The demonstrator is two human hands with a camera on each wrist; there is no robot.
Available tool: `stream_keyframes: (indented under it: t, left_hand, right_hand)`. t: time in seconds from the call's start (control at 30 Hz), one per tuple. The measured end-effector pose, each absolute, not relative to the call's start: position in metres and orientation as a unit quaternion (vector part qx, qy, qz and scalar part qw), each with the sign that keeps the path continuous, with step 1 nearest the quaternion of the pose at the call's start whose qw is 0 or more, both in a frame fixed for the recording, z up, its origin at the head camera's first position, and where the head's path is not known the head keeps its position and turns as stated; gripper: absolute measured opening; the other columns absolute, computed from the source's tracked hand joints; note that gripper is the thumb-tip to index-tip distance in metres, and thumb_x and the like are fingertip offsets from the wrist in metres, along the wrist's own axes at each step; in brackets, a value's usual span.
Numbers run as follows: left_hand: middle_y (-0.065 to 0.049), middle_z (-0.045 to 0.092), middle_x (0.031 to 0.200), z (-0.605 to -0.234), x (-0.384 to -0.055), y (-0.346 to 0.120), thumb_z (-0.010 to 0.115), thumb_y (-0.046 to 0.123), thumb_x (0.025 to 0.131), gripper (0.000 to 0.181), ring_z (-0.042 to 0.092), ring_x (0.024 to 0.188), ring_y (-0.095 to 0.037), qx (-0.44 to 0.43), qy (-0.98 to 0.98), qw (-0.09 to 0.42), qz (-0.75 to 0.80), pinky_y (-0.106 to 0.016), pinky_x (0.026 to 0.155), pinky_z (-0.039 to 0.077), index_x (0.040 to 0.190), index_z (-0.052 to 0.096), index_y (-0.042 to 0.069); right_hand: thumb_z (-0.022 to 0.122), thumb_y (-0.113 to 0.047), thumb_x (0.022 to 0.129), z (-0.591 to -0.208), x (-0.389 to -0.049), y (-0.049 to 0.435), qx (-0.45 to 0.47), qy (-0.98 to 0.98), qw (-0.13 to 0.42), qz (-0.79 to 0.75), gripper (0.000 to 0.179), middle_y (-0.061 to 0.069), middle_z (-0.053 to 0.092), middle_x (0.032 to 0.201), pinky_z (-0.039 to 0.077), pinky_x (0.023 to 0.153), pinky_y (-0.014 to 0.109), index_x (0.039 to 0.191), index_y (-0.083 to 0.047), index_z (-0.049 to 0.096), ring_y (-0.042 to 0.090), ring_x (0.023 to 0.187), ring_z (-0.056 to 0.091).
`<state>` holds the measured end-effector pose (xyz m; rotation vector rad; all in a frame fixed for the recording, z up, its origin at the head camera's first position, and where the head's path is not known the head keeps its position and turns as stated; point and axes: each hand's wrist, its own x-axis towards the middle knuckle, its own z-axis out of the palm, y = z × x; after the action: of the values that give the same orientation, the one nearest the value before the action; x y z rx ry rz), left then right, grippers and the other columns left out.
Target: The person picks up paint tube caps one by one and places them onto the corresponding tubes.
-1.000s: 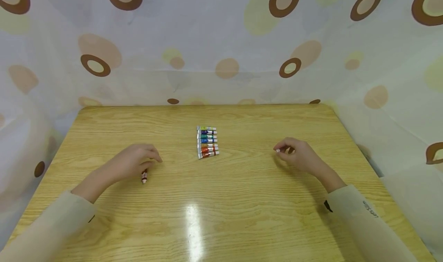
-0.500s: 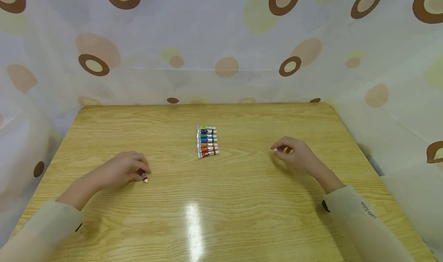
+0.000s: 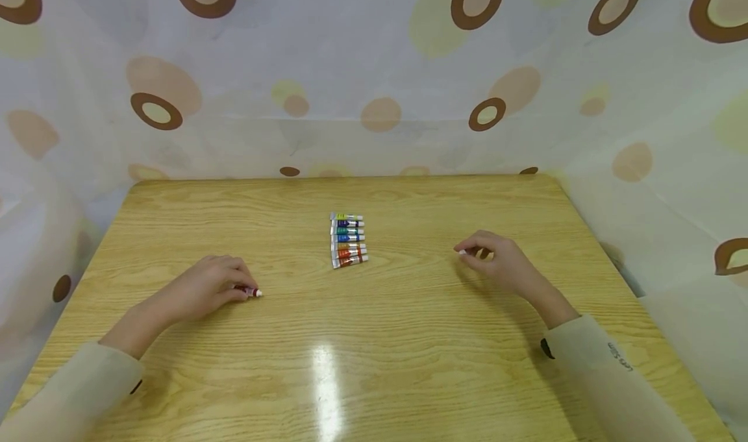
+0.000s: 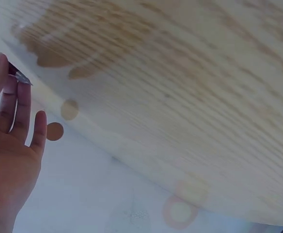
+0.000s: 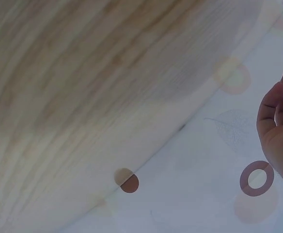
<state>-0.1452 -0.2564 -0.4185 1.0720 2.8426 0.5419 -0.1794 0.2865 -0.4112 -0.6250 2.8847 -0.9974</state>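
Note:
Low on the left side of the table, my left hand (image 3: 204, 289) pinches a dark red paint tube (image 3: 251, 291) between thumb and fingers. Its white cap points right. In the left wrist view, the tube's silver crimped end (image 4: 23, 77) sticks out past the fingertips. On the right, my right hand (image 3: 499, 257) pinches a small white-tipped tube (image 3: 463, 252), mostly hidden by the fingers. Between the hands, several paint tubes (image 3: 349, 239) lie stacked in a column, yellow at the far end and dark red at the near end, white caps to the right.
The wooden table (image 3: 409, 351) has a bright light reflection toward its front. A white curtain (image 3: 374, 59) with brown and yellow circles hangs behind the far edge and along both sides.
My left hand has drawn back, taken hold of the dark red paint tube and turned it so the cap points right. My right hand has shifted slightly left.

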Motion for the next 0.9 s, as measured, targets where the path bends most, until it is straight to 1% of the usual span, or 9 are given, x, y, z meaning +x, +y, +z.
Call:
stream_keyframes:
  t: [0.13, 0.27, 0.4, 0.57, 0.73, 0.8, 0.9]
  left_hand:
    - [0.013, 0.068, 0.101, -0.415, -0.147, -0.252, 0.077, 0.013, 0.091, 0.019, 0.064, 0.088, -0.005, 0.35, 0.917, 0.025, 0.193, -0.032, 0.079, 0.054, 0.108, 0.079, 0.023]
    - [0.01, 0.069, 0.101, -0.413, -0.151, -0.245, 0.076, 0.01, 0.092, 0.019, 0.063, 0.086, -0.002, 0.347, 0.912, 0.022, 0.219, -0.025, 0.073, 0.055, 0.108, 0.079, 0.018]
    - [0.009, 0.069, 0.101, -0.409, -0.155, -0.236, 0.076, 0.008, 0.091, 0.019, 0.062, 0.084, -0.001, 0.343, 0.909, 0.013, 0.235, -0.026, 0.072, 0.055, 0.108, 0.08, 0.016]
    - [0.007, 0.068, 0.105, -0.402, -0.157, -0.223, 0.074, 0.009, 0.093, 0.02, 0.062, 0.087, -0.005, 0.335, 0.911, 0.021, 0.241, -0.031, 0.075, 0.056, 0.111, 0.079, 0.016]
    - [0.007, 0.069, 0.107, -0.396, -0.158, -0.211, 0.072, 0.011, 0.096, 0.021, 0.061, 0.09, -0.007, 0.318, 0.913, 0.032, 0.255, -0.037, 0.079, 0.057, 0.115, 0.078, 0.016]
    - [0.007, 0.069, 0.106, -0.395, -0.159, -0.206, 0.073, 0.012, 0.096, 0.021, 0.061, 0.09, -0.007, 0.314, 0.911, 0.035, 0.264, -0.038, 0.079, 0.057, 0.116, 0.078, 0.016]
    - [0.008, 0.069, 0.105, -0.395, -0.161, -0.199, 0.073, 0.013, 0.095, 0.021, 0.061, 0.089, -0.006, 0.309, 0.911, 0.037, 0.272, -0.037, 0.079, 0.057, 0.115, 0.078, 0.018]
  right_hand:
    - [0.066, -0.02, 0.102, -0.411, -0.18, 0.286, -0.206, 0.926, 0.003, -0.317, 0.021, 0.002, 0.071, 0.106, 0.054, 0.08, 0.029, 0.117, -0.009, 0.076, 0.004, 0.091, 0.058]
    - [0.066, -0.02, 0.102, -0.41, -0.18, 0.286, -0.209, 0.927, -0.007, -0.312, 0.022, 0.002, 0.071, 0.108, 0.055, 0.08, 0.029, 0.119, -0.009, 0.076, 0.002, 0.091, 0.058]
    - [0.068, -0.019, 0.101, -0.408, -0.179, 0.285, -0.211, 0.927, -0.019, -0.308, 0.023, 0.001, 0.072, 0.108, 0.055, 0.079, 0.029, 0.12, -0.009, 0.076, -0.001, 0.09, 0.058]
    - [0.069, -0.02, 0.1, -0.405, -0.177, 0.282, -0.196, 0.926, -0.024, -0.321, 0.025, 0.002, 0.072, 0.103, 0.053, 0.078, 0.026, 0.121, -0.008, 0.074, 0.003, 0.089, 0.059]
    - [0.071, -0.022, 0.099, -0.403, -0.178, 0.278, -0.172, 0.927, -0.045, -0.329, 0.02, 0.002, 0.072, 0.097, 0.052, 0.074, 0.024, 0.114, -0.01, 0.072, 0.004, 0.087, 0.06]
    - [0.072, -0.022, 0.098, -0.404, -0.179, 0.275, -0.169, 0.928, -0.058, -0.328, 0.017, 0.003, 0.073, 0.095, 0.051, 0.074, 0.023, 0.111, -0.011, 0.072, 0.004, 0.086, 0.06]
    - [0.073, -0.021, 0.097, -0.404, -0.18, 0.271, -0.169, 0.927, -0.069, -0.329, 0.015, 0.003, 0.074, 0.095, 0.052, 0.076, 0.025, 0.108, -0.011, 0.073, 0.004, 0.085, 0.061]
